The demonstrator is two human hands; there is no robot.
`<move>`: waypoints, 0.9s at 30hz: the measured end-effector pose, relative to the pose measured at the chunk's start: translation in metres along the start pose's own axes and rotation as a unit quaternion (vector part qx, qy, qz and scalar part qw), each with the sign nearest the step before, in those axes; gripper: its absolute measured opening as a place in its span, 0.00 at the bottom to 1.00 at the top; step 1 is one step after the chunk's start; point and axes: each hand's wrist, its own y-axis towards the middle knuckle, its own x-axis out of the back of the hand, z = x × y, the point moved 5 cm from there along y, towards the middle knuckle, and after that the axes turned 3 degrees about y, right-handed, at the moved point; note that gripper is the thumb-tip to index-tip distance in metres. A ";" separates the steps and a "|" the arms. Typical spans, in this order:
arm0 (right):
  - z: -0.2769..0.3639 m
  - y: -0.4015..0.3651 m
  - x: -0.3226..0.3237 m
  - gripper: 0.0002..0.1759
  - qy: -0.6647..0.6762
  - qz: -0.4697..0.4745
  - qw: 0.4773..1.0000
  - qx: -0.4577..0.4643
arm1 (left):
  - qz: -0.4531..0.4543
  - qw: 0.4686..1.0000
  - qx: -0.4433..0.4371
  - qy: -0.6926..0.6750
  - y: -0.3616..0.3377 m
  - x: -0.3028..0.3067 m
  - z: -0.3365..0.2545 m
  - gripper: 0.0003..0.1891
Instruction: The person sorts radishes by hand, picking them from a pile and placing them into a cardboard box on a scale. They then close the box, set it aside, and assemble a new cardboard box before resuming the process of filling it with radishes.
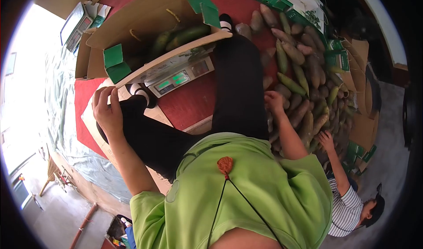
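My left hand (108,110) is beside the near left corner of an open cardboard box (169,57), fingers bent but apart and fingertips right at its edge. Inside the box lie long dark green vegetables (187,36), partly in shadow. Under the box's near side is a digital scale (178,80) with lit green digits. To the right, my right hand (275,102) is at the near edge of a large pile of long green and purplish-brown vegetables (304,83). Its fingers are curled in, and I cannot tell what is in them.
Another person (352,209) in a striped top and dark cap reaches a hand (326,141) to the pile from the lower right. Cut cardboard (363,125) borders the pile. A second scale (80,28) stands upper left; plastic sheeting (66,116) runs down the left. A broom (50,172) leans lower left.
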 end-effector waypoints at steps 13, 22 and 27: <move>-0.039 -0.023 -0.040 0.11 -0.055 0.054 0.995 0.057 | 0.000 0.999 -0.039 0.008 -0.005 -0.006 0.017 0.05; -0.041 -0.050 -0.033 0.10 0.007 0.037 0.999 -0.037 | 0.000 0.999 -0.048 0.024 -0.006 -0.006 0.020 0.07; -0.042 -0.064 -0.021 0.11 -0.054 0.028 0.997 -0.047 | 0.000 0.999 -0.040 0.017 -0.006 -0.005 0.019 0.08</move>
